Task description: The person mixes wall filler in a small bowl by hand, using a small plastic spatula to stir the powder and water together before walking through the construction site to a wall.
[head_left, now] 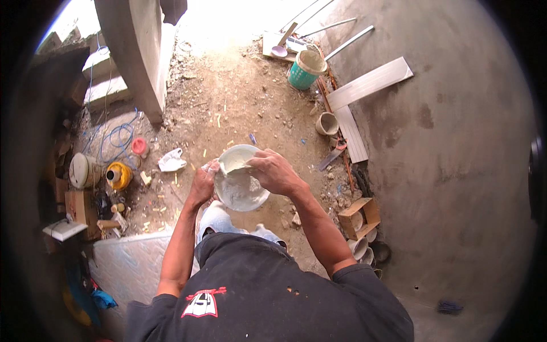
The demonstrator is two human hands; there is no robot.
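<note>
A round whitish basin (pixel 242 200) is in front of my body, above the ground, with pale powder or paste inside. My left hand (pixel 203 181), its fingers smeared white, closes on the basin's left rim. Over the upper right part of the basin, my right hand (pixel 277 172) is closed with its fingers curled inward. A smaller cream-coloured round shape (pixel 238 157) shows in the basin's far part, between both hands; I cannot tell whether it is a cup or a mound of mix. What my right fingers grip is hidden.
Left on the dirt floor are a white bag (pixel 171 161), a red-lidded tub (pixel 139 146), a yellow container (pixel 118 176) and blue cord (pixel 121 135). A green bucket (pixel 306 69), a small pail (pixel 327 123), boards (pixel 370 82) and a cardboard box (pixel 360 218) line the right wall.
</note>
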